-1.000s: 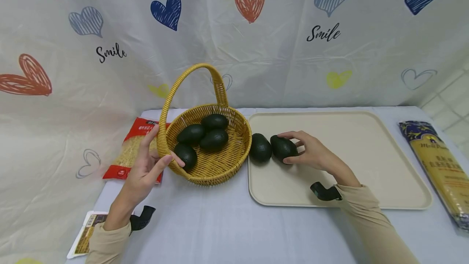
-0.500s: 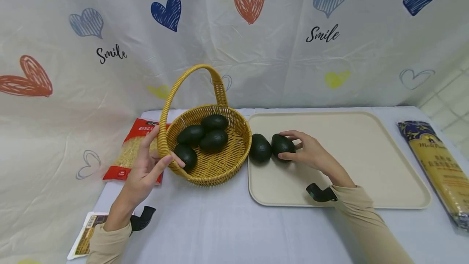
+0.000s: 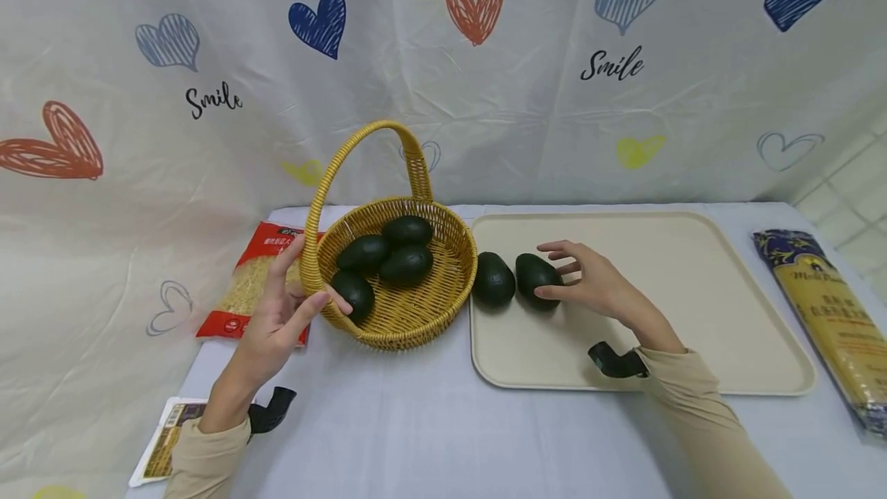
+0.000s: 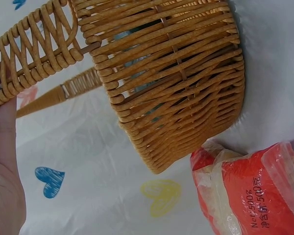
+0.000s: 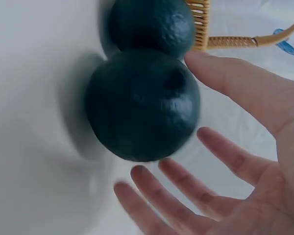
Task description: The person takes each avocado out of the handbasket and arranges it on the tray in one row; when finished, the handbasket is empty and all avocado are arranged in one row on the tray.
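Several dark green avocados (image 3: 406, 266) lie in the yellow woven basket (image 3: 416, 337). My left hand (image 3: 266, 329) holds the basket's handle (image 3: 313, 252) near its left base; the left wrist view shows fingers passing behind the handle (image 4: 36, 54). On the beige tray (image 3: 658, 299), two more avocados rest side by side near the left edge: a left one (image 3: 493, 280) and a right one (image 3: 537, 282). My right hand (image 3: 589, 279) is spread loosely beside the right avocado (image 5: 142, 105). In the right wrist view its fingers are extended and not wrapped round the fruit.
A red bag of pasta (image 3: 242, 283) lies behind my left hand, left of the basket. Another packet (image 3: 166, 445) is partly under the left forearm. A long yellow pasta pack (image 3: 825, 306) lies right of the tray. A printed curtain (image 3: 540, 122) hangs behind the table.
The right avocado has turned more upright, next to the left one. My right hand's fingers have loosened from it and drawn slightly right. The left hand stays on the handle.
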Demonstrator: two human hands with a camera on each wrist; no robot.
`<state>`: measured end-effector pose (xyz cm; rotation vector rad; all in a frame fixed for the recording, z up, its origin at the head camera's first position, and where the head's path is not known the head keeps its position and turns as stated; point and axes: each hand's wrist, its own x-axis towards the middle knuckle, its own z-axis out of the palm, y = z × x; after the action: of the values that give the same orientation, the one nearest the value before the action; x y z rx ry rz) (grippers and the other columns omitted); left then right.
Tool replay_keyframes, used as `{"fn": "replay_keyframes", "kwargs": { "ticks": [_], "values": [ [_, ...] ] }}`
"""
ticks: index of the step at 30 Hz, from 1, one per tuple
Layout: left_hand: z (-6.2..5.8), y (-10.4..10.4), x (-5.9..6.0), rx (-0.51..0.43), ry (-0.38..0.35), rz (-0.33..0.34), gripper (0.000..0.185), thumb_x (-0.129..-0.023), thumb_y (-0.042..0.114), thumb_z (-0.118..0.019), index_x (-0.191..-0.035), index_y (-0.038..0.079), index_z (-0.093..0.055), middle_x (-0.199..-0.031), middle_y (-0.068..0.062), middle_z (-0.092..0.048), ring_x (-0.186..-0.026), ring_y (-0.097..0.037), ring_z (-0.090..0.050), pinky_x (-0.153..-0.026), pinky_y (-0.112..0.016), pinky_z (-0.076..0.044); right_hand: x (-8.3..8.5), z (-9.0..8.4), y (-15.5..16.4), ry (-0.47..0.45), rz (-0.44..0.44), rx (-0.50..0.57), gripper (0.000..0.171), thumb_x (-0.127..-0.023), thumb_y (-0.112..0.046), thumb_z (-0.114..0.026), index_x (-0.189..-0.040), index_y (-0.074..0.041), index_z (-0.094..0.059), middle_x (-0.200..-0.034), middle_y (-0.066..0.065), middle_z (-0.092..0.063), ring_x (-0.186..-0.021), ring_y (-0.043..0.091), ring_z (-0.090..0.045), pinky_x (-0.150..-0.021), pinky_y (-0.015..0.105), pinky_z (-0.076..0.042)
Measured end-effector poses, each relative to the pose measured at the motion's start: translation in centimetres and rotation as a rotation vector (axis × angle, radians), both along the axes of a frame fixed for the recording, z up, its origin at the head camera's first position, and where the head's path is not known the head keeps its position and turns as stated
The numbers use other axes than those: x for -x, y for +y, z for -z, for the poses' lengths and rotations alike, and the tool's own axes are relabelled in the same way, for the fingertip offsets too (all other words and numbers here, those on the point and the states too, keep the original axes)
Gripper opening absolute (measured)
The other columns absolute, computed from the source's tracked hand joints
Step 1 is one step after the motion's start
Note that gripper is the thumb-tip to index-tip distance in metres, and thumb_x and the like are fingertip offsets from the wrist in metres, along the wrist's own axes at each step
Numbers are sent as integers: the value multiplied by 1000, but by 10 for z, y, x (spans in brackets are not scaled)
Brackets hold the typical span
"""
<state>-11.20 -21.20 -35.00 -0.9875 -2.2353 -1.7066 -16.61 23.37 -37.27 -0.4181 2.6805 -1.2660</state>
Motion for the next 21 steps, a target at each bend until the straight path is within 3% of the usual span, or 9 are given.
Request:
{"fn": "replay_keyframes", "kwargs": {
  "ticks": [9, 16, 21],
  "values": [
    [3, -2, 2, -14, 2, 6, 85, -99, -19, -50, -166, 11, -9, -93, -6, -76, -99, -10, -73, -108, -23, -46, 14, -38, -24, 141, -65, 9, 62, -89, -11, -84, -143, 1, -56, -142, 25, -54, -127, 47, -58, -106, 60, -47],
    [1, -2, 5, -21, 0, 16, 85, -99, -19, -50, -167, 14, -11, -94, -8, -76, -97, -12, -74, -103, -23, -49, 34, -65, -85, 184, -253, 165, 56, -88, -6, -85, -138, -3, -61, -140, 16, -56, -127, 38, -60, -106, 56, -50],
    [0, -3, 4, -22, -5, 28, 86, -99, -19, -49, -167, 14, -10, -93, -10, -76, -98, -12, -74, -102, -23, -50, 47, -70, -126, 176, -384, 217, 52, -88, -7, -85, -135, -3, -63, -137, 13, -62, -121, 30, -64, -103, 54, -53]
  ]
}}
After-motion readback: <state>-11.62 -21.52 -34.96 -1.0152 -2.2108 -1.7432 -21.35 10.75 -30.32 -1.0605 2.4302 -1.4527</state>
